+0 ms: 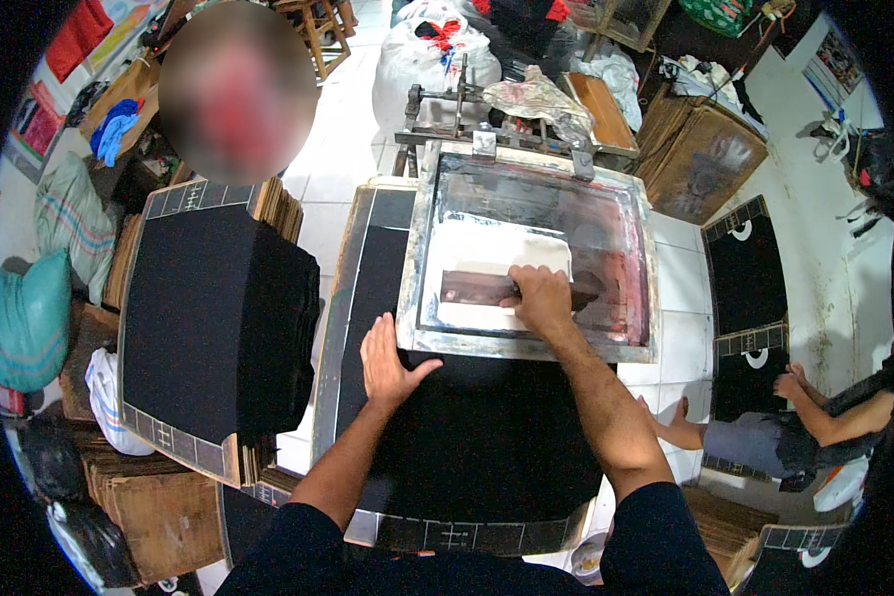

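A screen-printing frame (407, 248) with a grey, stained border is clamped over a board (363, 199) carrying black fabric (477, 437). White ink (497, 238) lies on its mesh. My right hand (541, 296) grips a dark squeegee (467, 288) in the middle of the screen, fingers curled over it. My left hand (387, 363) is open, fingers spread, at the frame's lower left corner over the board; whether it touches the frame I cannot tell.
Left, black fabric (199, 318) lies on stacked boards beside sacks (25, 318). Right, another person's hands (790, 382) are by boards (745, 268) with black fabric and white prints, against a wall. Behind are bags (427, 70) and wooden panels (695, 149). A blurred patch hides the upper left.
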Demonstrator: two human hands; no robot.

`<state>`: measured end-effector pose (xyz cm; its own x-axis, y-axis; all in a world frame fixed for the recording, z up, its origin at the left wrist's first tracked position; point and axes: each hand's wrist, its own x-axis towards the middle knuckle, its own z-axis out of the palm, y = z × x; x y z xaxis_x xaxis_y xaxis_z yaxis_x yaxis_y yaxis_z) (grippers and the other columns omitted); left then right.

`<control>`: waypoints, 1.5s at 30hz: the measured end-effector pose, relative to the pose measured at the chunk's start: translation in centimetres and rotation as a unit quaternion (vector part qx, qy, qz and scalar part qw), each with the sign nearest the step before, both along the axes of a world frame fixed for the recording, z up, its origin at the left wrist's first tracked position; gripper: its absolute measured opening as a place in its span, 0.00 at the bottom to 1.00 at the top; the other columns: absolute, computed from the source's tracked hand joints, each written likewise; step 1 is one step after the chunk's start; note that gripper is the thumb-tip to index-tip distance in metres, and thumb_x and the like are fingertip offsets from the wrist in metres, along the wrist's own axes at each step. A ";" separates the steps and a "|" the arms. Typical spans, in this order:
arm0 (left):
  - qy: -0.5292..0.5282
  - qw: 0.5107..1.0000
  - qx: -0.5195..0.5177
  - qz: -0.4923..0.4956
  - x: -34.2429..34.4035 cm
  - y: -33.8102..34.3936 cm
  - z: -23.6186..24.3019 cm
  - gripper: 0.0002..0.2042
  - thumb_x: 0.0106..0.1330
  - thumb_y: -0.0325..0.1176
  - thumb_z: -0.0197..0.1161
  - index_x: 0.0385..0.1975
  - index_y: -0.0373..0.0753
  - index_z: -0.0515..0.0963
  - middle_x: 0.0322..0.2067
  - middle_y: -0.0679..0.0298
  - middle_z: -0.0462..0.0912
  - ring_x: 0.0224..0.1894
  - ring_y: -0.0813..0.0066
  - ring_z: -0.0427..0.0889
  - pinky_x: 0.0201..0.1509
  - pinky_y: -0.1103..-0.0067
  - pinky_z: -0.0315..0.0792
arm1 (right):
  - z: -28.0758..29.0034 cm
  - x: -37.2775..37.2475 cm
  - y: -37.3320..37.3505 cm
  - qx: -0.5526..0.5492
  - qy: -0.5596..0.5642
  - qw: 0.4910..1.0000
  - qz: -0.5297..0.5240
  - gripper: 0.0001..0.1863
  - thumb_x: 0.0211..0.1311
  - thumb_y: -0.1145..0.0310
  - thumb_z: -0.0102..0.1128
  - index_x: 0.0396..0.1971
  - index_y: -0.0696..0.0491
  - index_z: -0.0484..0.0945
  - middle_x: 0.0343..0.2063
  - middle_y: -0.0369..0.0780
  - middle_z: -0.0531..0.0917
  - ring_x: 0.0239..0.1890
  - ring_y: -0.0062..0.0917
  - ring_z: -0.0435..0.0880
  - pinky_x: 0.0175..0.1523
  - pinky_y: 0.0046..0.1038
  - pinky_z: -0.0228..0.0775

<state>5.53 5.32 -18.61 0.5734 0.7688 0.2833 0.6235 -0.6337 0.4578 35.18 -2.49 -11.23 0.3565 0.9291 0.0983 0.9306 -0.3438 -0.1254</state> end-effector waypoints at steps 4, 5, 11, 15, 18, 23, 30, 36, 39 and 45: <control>0.037 0.999 -0.017 0.000 0.5 0.2 -0.4 0.63 0.44 0.60 0.83 0.73 0.26 0.55 0.70 0.42 0.66 0.75 0.48 0.62 0.79 0.55 0.53 | -0.3 4.4 5.2 0.072 -0.051 0.996 -0.020 0.21 0.52 0.54 0.76 0.42 0.47 0.81 0.37 0.37 0.86 0.45 0.37 0.84 0.48 0.46 0.69; 0.050 0.998 -0.028 0.005 0.6 0.3 -0.4 0.63 0.44 0.60 0.83 0.73 0.26 0.55 0.70 0.42 0.66 0.75 0.49 0.63 0.79 0.55 0.53 | -0.3 5.4 6.7 0.079 -0.060 0.995 -0.031 0.21 0.51 0.55 0.77 0.42 0.47 0.81 0.37 0.37 0.85 0.45 0.37 0.84 0.48 0.46 0.68; 0.071 0.997 -0.025 0.007 0.9 0.2 -0.1 0.63 0.43 0.59 0.84 0.73 0.27 0.55 0.70 0.42 0.65 0.75 0.50 0.63 0.79 0.55 0.53 | -2.1 7.5 9.4 0.115 -0.065 0.990 -0.044 0.19 0.52 0.58 0.76 0.40 0.48 0.79 0.38 0.37 0.84 0.44 0.37 0.82 0.49 0.46 0.68; 0.062 0.998 -0.017 -0.002 0.9 0.2 0.0 0.61 0.45 0.57 0.84 0.73 0.27 0.56 0.69 0.42 0.66 0.75 0.49 0.63 0.77 0.53 0.55 | -2.4 4.7 5.6 0.109 -0.083 0.990 -0.019 0.21 0.52 0.57 0.76 0.42 0.48 0.78 0.36 0.36 0.82 0.43 0.36 0.82 0.47 0.42 0.67; 0.065 0.997 -0.030 -0.007 0.7 0.2 -0.3 0.60 0.47 0.58 0.83 0.73 0.28 0.55 0.70 0.43 0.65 0.75 0.49 0.62 0.77 0.51 0.55 | -1.4 0.9 1.6 0.059 -0.110 0.992 -0.025 0.20 0.52 0.62 0.77 0.43 0.49 0.79 0.35 0.37 0.82 0.44 0.36 0.82 0.48 0.42 0.68; 0.070 0.997 -0.017 -0.014 0.5 0.3 -0.7 0.61 0.48 0.60 0.82 0.74 0.30 0.52 0.71 0.44 0.62 0.76 0.49 0.60 0.77 0.51 0.54 | -0.1 -0.1 -0.1 0.011 -0.010 1.000 -0.008 0.19 0.49 0.66 0.76 0.42 0.48 0.79 0.37 0.38 0.83 0.44 0.37 0.82 0.49 0.43 0.69; 0.066 0.998 0.004 -0.016 0.5 0.3 -1.1 0.62 0.48 0.61 0.81 0.74 0.31 0.50 0.70 0.43 0.61 0.75 0.49 0.60 0.77 0.49 0.55 | -1.0 6.6 9.2 0.083 -0.089 0.991 -0.050 0.17 0.49 0.67 0.75 0.40 0.46 0.79 0.38 0.37 0.85 0.45 0.36 0.84 0.47 0.43 0.70; 0.055 0.998 0.036 -0.024 0.5 0.3 -1.3 0.63 0.47 0.63 0.80 0.75 0.30 0.50 0.73 0.46 0.58 0.76 0.48 0.58 0.78 0.51 0.53 | -1.6 5.5 7.6 0.066 -0.097 0.992 -0.044 0.21 0.46 0.65 0.78 0.41 0.46 0.79 0.38 0.36 0.84 0.45 0.34 0.84 0.48 0.42 0.70; 0.063 0.997 0.024 -0.026 0.5 0.3 -1.1 0.61 0.51 0.60 0.80 0.75 0.33 0.48 0.71 0.46 0.59 0.76 0.50 0.58 0.77 0.49 0.54 | -1.3 2.1 3.4 0.055 -0.089 0.994 -0.038 0.22 0.45 0.65 0.79 0.42 0.46 0.79 0.38 0.36 0.83 0.45 0.34 0.83 0.48 0.42 0.70; 0.064 0.998 -0.007 -0.010 0.6 0.3 -0.7 0.61 0.49 0.61 0.80 0.74 0.28 0.53 0.72 0.45 0.62 0.76 0.50 0.59 0.78 0.53 0.53 | -0.4 -4.8 -3.5 0.074 -0.026 0.996 -0.037 0.20 0.45 0.73 0.74 0.41 0.47 0.78 0.37 0.36 0.80 0.44 0.35 0.79 0.50 0.40 0.68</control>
<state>6.11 5.59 -19.32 0.6193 0.7603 0.1961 0.6651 -0.6407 0.3836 30.36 -5.99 -11.63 0.4135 0.8748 0.2523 0.9103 -0.3922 -0.1322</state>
